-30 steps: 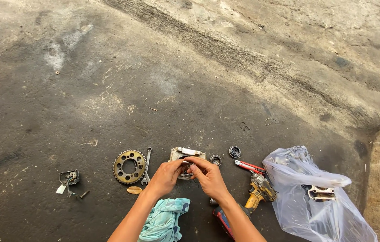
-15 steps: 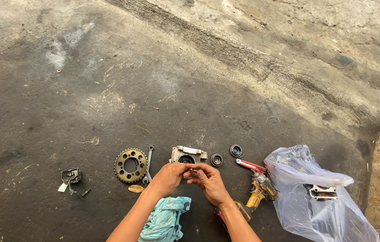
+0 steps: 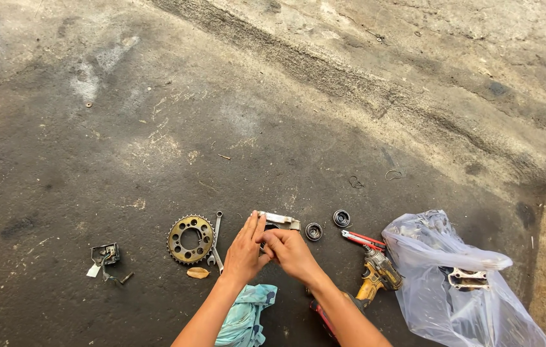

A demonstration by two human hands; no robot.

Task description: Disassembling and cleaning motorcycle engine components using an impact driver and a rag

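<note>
- Hands meet low in the middle of the view, over a dark, stained concrete floor (image 3: 157,128).
- Left hand (image 3: 245,250) stands on edge, its fingers straight and close together, pressed against the right hand.
- Right hand (image 3: 291,252) has its fingers curled together around something small; what they pinch is hidden, so I cannot tell what it is.
- Just beyond the fingertips lies a small metal housing (image 3: 278,220), grey and boxy, partly covered by the hands.
- Left of the left hand, a toothed brass-coloured sprocket (image 3: 190,239) lies flat, with a slim spanner (image 3: 216,241) just beside it.
- A dry leaf (image 3: 198,272) sits just below the sprocket.
- Right of the housing, two small round dark rings (image 3: 314,231) lie near each other on the floor.
- Red-handled pliers (image 3: 364,240) lie next to them, and a yellow power drill (image 3: 376,277) is below, by the right forearm.
- A clear plastic bag (image 3: 459,302) is crumpled at the right, with a metal part (image 3: 467,278) inside.
- A teal rag (image 3: 245,315) lies under the left forearm.
- Far to the left, well apart, sits a small bracket with loose bits (image 3: 106,256).
</note>
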